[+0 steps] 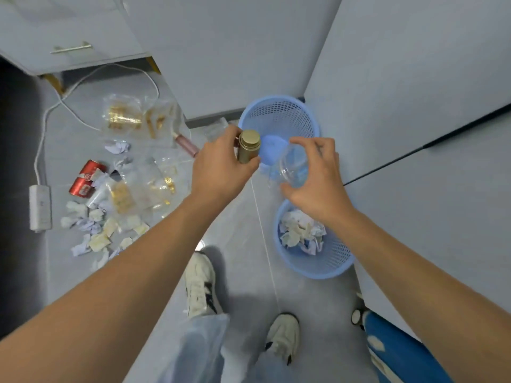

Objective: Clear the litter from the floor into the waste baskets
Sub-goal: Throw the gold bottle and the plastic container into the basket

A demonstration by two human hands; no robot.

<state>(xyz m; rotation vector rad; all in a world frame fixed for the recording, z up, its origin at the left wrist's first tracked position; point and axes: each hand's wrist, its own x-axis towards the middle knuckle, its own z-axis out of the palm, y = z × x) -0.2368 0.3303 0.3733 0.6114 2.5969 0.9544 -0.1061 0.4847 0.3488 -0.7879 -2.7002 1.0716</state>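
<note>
Centre of the frame: left hand (221, 167) wrapped around a gold bottle (248, 147), fingers curled and pressed against its side, thumb under its lower part, capped top poking up clear of the fingers. Just right of it: right hand (318, 178) gripping a clear plastic cup (293, 168), fingers arched over the upper rim, thumb below, cup tipped with its mouth turned toward the left hand. Both items held above the far blue basket (279, 114), upper centre, seemingly bare inside apart from its solid blue bottom. Lower right of centre: a second blue basket (326, 261) partly filled with crumpled paper (301, 230), right wrist crossing over its top edge.

Left half of the frame, on the grey floor (249, 230): a red can (87, 178) lying on its side, clear plastic bags (130, 117) with gold contents, a pink tube (188, 145) just left of the left hand, and scattered paper scraps (96, 230) spread below the can. Far left: a white power strip (40, 207) with its cord looping up toward a white cabinet (72, 37) in the upper left corner. Bottom centre: two white sneakers (200, 286).
</note>
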